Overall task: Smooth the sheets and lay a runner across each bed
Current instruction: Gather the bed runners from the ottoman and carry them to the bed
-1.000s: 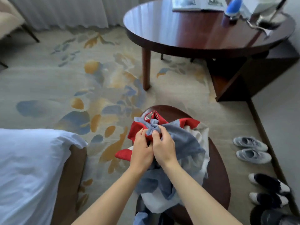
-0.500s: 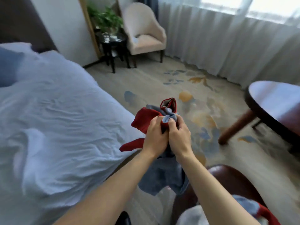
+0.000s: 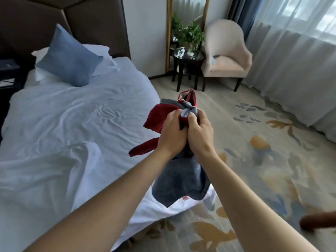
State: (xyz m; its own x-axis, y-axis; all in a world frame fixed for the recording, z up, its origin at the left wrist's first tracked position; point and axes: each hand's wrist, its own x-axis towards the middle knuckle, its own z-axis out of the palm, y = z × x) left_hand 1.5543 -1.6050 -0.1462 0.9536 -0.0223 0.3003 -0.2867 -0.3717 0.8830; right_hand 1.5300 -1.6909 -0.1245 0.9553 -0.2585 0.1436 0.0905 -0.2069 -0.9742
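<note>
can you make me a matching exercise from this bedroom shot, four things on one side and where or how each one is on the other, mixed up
Things:
1. runner
2. blue pillow
3. armchair
4. bed sheet

States or places:
A. wrinkled, spread over the mattress
B. bunched up, gripped by the left hand and the right hand
C. propped near the headboard
D. standing by the sheer curtain, beside a small dark side table

Pairs: 1-B, 2-C, 3-D, 4-A
</note>
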